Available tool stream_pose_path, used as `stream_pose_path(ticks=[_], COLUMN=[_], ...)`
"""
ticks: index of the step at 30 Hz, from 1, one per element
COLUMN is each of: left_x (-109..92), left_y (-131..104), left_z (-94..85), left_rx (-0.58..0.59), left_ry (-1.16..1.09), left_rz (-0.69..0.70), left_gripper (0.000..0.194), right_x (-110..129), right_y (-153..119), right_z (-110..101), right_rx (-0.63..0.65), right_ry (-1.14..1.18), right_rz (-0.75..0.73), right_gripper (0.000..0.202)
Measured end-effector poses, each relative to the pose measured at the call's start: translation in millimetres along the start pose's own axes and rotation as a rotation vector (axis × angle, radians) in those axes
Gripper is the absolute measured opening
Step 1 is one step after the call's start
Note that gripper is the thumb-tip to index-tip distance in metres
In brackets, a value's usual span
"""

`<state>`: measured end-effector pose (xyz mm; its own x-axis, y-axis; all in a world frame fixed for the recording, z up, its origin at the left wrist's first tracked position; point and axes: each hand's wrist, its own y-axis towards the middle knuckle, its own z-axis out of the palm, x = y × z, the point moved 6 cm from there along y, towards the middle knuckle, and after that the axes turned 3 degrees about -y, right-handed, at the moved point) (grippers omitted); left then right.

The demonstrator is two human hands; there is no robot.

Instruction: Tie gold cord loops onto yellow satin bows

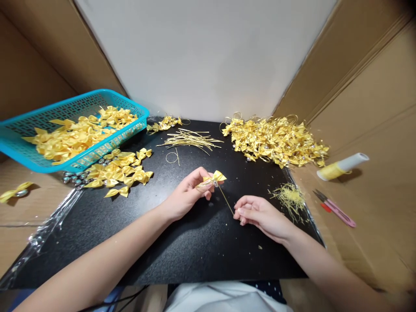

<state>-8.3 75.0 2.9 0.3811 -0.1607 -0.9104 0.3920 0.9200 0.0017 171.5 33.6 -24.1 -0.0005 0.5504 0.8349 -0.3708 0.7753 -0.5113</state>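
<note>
Over the middle of the black table (136, 238), my left hand (193, 188) pinches a yellow ribbon bow (218, 176). A small silver bell (215, 183) sits at the bow's centre, and gold cord shows along the fingers. From the bow a thin gold thread (226, 199) runs slanting down to the right. Its lower end is caught between the thumb and fingertips of my right hand (255, 214). Both hands are raised slightly above the tabletop.
At left stands a turquoise basket (146, 115) of bows, with loose bows (126, 169) and bells (73, 178) beside it. Gold cords (191, 139) lie behind my hands. Right are a heap of belled bows (276, 141), thread scraps (290, 199), a thread spool (341, 167) and pink snips (339, 212).
</note>
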Motion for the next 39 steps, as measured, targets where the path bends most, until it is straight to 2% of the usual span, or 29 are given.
stream_pose_path(ticks=[4,9,13,16,22,26,31,36,39], left_x=[-1.2,-7.3,-11.3,-11.4,-12.7,-7.9,2.2,6.2,8.9], left_y=[-4.1,-13.0,-18.3,-18.3,-13.5,-9.9,-7.9,-6.7,-5.9], left_z=[10.4,29.4,37.8,35.8,24.9,17.9,13.9,12.3,11.1], left_rx=[0.068,0.228,0.332,0.351,0.298,0.183,0.073,0.034,0.012], left_ry=[-0.101,-0.166,-0.110,-0.017,0.088,0.088,0.050,0.104,0.107], left_rz=[-0.041,-0.051,-0.042,-0.042,0.040,0.039,-0.018,-0.042,-0.064], left_gripper=[0.025,0.024,0.022,0.021,0.017,0.020,0.020,0.019,0.021], right_x=[2.8,14.9,28.8,32.8,35.7,45.8,52.7,42.9,37.3], right_y=[5.2,16.4,28.3,33.4,28.6,18.6,2.7,-5.3,-4.2], right_z=[4.3,10.4,18.2,21.2,12.2,6.5,16.5,27.8,28.7], right_rx=[0.001,-0.053,-0.102,-0.136,-0.184,-0.217,-0.242,-0.293,-0.324], right_ry=[-0.082,-0.199,-0.212,-0.143,0.161,0.244,0.031,-0.216,-0.287], right_rz=[-0.032,-0.093,-0.200,-0.253,-0.379,-0.561,-0.733,-0.750,-0.719], right_gripper=[0.029,0.017,0.015,0.016,0.023,0.021,0.005,0.009,0.004])
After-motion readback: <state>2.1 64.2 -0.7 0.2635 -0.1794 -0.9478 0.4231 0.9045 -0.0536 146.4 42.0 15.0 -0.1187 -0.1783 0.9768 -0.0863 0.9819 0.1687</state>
